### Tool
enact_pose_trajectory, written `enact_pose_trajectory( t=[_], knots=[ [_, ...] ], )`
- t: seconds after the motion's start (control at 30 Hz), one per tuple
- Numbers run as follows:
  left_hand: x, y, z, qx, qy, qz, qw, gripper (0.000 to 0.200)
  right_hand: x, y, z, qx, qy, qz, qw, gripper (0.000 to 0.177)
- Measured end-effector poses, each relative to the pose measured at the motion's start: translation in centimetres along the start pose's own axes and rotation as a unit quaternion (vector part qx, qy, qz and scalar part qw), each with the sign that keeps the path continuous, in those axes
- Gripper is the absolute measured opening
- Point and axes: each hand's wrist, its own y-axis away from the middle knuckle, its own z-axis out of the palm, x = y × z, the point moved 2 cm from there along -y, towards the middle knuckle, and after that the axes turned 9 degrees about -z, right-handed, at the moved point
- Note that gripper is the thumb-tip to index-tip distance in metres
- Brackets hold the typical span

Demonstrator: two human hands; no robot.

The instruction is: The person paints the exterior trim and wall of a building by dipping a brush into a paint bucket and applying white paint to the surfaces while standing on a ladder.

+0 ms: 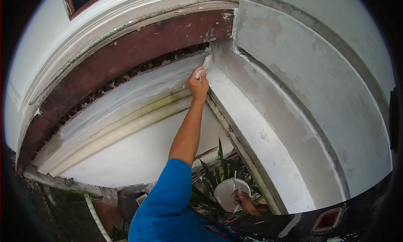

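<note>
My left hand (198,83), its arm stretched up from a blue sleeve, is closed around a whitish, paint-smeared paintbrush (207,60). The brush's end meets the inner corner where the wall ledge and the grey wall join, just under a dark red board (168,31). Lower down, my right hand (244,201) is closed at the side of a round white bucket (223,194). A thin pale stick (235,180) stands up at the bucket beside that hand. How the fingers hold the rim is hard to make out.
Grey patchy wall (310,65) rises on the right, with a white-painted band (252,116) below it. A jagged dark gap runs under the red board. Green spiky leaves (210,172) surround the bucket. A pale pipe (97,217) lies at lower left; a dark edge crosses the lower right.
</note>
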Motion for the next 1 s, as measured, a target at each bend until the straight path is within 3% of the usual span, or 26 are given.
enact_pose_trajectory(
  t=[0.1, 0.23, 0.33, 0.43, 0.7, 0.8, 1.0],
  knots=[
    [-1.4, -1.2, 1.7, 0.000, -0.048, 0.012, 0.999, 0.014, -0.5, 0.0, 0.4, 0.010, 0.005, 0.004, 1.000, 0.054],
    [-2.0, -3.2, -2.4, -0.026, -0.056, -0.006, 0.998, 0.013, -0.2, 0.4, 0.1, 0.004, 0.008, 0.014, 1.000, 0.053],
    [-1.3, -3.4, -6.8, 0.014, -0.073, 0.000, 0.997, 0.012, -0.3, 0.5, 0.2, -0.003, 0.014, 0.012, 1.000, 0.053],
    [-1.8, -3.5, -12.8, 0.054, -0.085, 0.043, 0.994, 0.012, -0.2, 0.4, 0.2, -0.019, 0.008, 0.001, 1.000, 0.054],
    [1.5, -5.1, -34.4, 0.174, -0.196, 0.015, 0.965, 0.014, 1.1, 0.5, 0.9, -0.011, -0.013, 0.046, 0.999, 0.058],
    [1.8, -5.8, -42.9, 0.250, -0.279, 0.062, 0.925, 0.014, 2.0, 0.2, 1.0, -0.028, -0.028, 0.045, 0.998, 0.059],
    [5.3, -6.8, -52.6, 0.383, -0.397, 0.027, 0.834, 0.014, 2.7, -0.4, 1.4, -0.039, -0.040, 0.053, 0.997, 0.065]
  ],
)
